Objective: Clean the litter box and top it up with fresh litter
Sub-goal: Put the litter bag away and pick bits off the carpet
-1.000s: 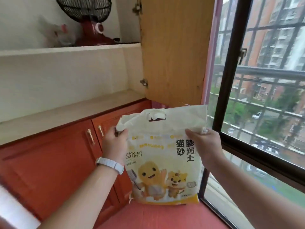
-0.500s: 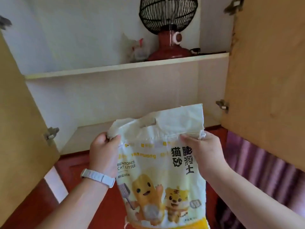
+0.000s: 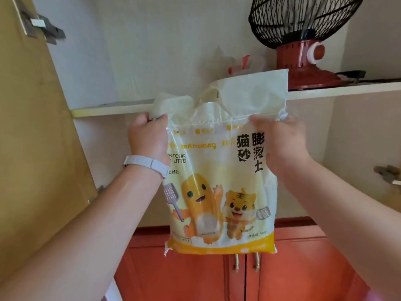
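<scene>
Up at the open cupboard, you held the cat litter bag (image 3: 221, 181) in mid-air, in front of the lower shelf space and just under the edge of the upper shelf (image 3: 338, 90). Your left hand (image 3: 149, 137) gripped the bag's upper corner at about 10 o'clock, fingers curled round the crumpled top. Your right hand (image 3: 282, 142) pinched the opposite upper corner at about 2 o'clock. Hands were well apart, one on each side, both clamped on the bag.

Step, as a judgement: you were either taking the litter out of storage or putting it back; these frames alone did not settle which. No litter box was in view, so progress on cleaning or topping up could not be told.

Next move would call for supporting the weight, since the bag hung from its thin top only and looked full and heavy; a hand under the base would be safer.

Containers: the bag's top flap with its handle cut-out stood folded up; whether it was sealed, cannot tell. Contents hidden. On the upper shelf at 1 o'clock stood a fan (image 3: 303, 40) and, just beside it at 12 o'clock, a clear plastic bag (image 3: 245, 64), contents unclear. Red cabinet doors (image 3: 282, 274) at 6 o'clock were closed.
</scene>
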`<control>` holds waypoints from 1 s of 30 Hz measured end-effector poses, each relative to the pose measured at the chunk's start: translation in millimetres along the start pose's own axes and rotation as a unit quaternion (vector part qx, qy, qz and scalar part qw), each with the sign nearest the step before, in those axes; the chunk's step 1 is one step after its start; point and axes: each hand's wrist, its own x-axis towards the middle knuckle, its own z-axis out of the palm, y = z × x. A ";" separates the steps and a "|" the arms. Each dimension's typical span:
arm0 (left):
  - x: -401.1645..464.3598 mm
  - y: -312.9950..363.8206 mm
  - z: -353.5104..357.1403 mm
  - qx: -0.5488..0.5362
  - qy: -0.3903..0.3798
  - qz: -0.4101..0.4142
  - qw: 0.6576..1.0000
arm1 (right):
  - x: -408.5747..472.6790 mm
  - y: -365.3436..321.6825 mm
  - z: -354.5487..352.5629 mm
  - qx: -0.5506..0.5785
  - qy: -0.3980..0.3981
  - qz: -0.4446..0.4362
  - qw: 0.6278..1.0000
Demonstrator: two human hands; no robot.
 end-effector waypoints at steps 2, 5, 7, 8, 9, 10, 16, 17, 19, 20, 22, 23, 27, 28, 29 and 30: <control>26.0 5.6 6.3 -0.011 0.001 0.023 1.000 | 17.0 -2.5 20.7 0.018 0.006 -0.012 1.000; 59.9 12.5 12.1 -0.039 0.027 0.050 0.998 | 37.3 -7.8 50.2 0.048 0.019 -0.046 0.998; 79.4 13.4 14.0 -0.072 0.033 0.059 0.995 | 47.4 -8.2 67.0 0.054 0.027 -0.069 0.996; 88.0 12.6 13.9 -0.082 0.033 0.062 0.994 | 51.2 -7.3 75.0 0.057 0.034 -0.076 0.995; 94.6 11.8 13.9 -0.089 0.030 0.068 0.993 | 54.7 -5.8 82.3 0.060 0.040 -0.080 0.994; 99.2 11.0 13.3 -0.095 0.026 0.075 0.992 | 58.3 -3.0 88.5 0.061 0.045 -0.083 0.994; 113.2 -7.4 9.5 -0.113 0.007 0.145 0.983 | 69.4 19.7 107.0 0.041 0.071 -0.107 0.991; 113.5 -12.5 8.4 -0.111 0.002 0.164 0.980 | 70.2 25.3 107.1 0.034 0.076 -0.115 0.990; 112.0 -24.6 4.8 -0.093 0.003 0.195 0.976 | 70.9 37.4 105.9 0.026 0.073 -0.127 0.989; 110.8 -31.8 2.6 -0.081 0.007 0.207 0.975 | 71.0 43.6 105.5 0.025 0.069 -0.127 0.989; 107.6 -49.0 -1.3 -0.066 0.016 0.215 0.974 | 70.2 57.6 104.5 0.027 0.056 -0.118 0.991; 105.5 -58.2 -3.2 -0.061 0.023 0.213 0.975 | 69.3 64.3 104.6 0.027 0.048 -0.115 0.992; 100.7 -77.8 -4.9 -0.062 0.051 0.210 0.974 | 69.0 79.2 109.6 0.022 0.013 -0.112 0.993; 101.7 -79.9 -3.9 -0.064 0.055 0.212 0.974 | 71.0 80.5 109.5 0.022 0.013 -0.108 0.994; 102.7 -81.2 -3.0 -0.063 0.060 0.214 0.973 | 74.1 82.1 108.9 0.022 0.012 -0.105 0.994; 103.3 -82.2 -2.5 -0.060 0.064 0.219 0.972 | 76.8 82.8 108.5 0.022 0.009 -0.102 0.994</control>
